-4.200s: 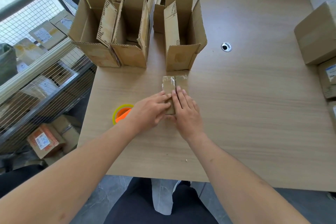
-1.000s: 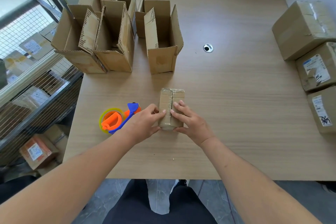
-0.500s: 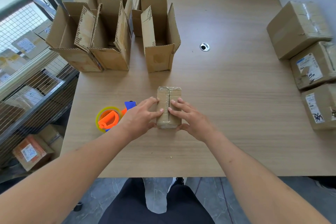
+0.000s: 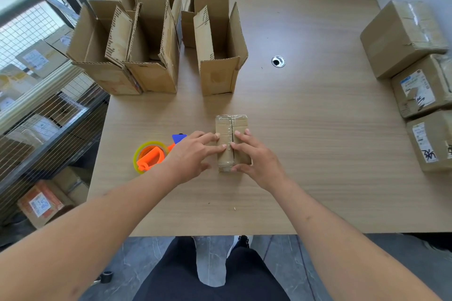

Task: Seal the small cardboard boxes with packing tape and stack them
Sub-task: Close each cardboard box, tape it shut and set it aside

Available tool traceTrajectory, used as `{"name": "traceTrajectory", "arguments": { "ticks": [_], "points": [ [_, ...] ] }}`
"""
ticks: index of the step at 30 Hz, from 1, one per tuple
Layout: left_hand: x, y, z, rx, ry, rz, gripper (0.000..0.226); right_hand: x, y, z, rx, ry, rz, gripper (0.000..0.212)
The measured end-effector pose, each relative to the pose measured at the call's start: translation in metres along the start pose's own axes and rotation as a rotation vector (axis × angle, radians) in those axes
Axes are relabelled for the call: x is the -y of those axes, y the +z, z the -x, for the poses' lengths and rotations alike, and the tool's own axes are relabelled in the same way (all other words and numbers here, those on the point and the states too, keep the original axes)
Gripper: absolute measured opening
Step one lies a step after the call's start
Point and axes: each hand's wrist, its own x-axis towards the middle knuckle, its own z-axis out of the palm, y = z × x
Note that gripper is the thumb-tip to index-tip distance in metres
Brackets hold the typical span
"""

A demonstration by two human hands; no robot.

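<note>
Our left hand and right hand pressed flat-fingered on the box, its length running away from us.

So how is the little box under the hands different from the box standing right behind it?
The small box is closed, with clear tape along its top seam; the box behind it stands open, its flaps raised. The small box lies low and flat, while the open box stands taller. Both hands, the left hand and the right hand, rest on the small box; nothing touches the open box. Both are plain brown cardboard on the same table.
</note>
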Motion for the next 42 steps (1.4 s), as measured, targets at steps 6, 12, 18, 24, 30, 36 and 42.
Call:
{"name": "traceTrajectory", "arguments": {
  "ticks": [6, 12, 18, 24, 30, 36, 42],
  "points": [
    [0.001, 0.010, -0.001, -0.087, 0.025, 0.106, 0.073, 0.041, 0.012, 0.001, -0.018, 0.184, 0.194, 0.088],
    [0.011, 0.016, 0.005, -0.122, 0.040, 0.125, 0.071, 0.066, 0.034, -0.007, -0.024, 0.312, 0.368, 0.084],
    [0.014, 0.019, 0.006, -0.126, 0.002, 0.165, 0.074, 0.069, 0.041, -0.019, -0.168, 0.373, 0.391, 0.084],
    [0.022, 0.003, 0.004, -0.085, -0.119, 0.075, 0.069, 0.085, 0.043, -0.022, -0.177, 0.599, 0.192, 0.094],
    [0.011, -0.040, 0.000, -0.012, -0.154, 0.067, 0.067, 0.106, 0.010, -0.019, -0.169, 0.644, 0.108, 0.092],
    [-0.019, -0.087, -0.005, -0.044, -0.240, -0.020, 0.068, 0.127, -0.043, -0.015, -0.166, 0.541, 0.140, 0.089],
    [-0.058, -0.136, -0.004, -0.083, -0.302, -0.100, 0.065, 0.149, -0.100, -0.007, -0.210, 0.445, 0.104, 0.089]
  ]
}}
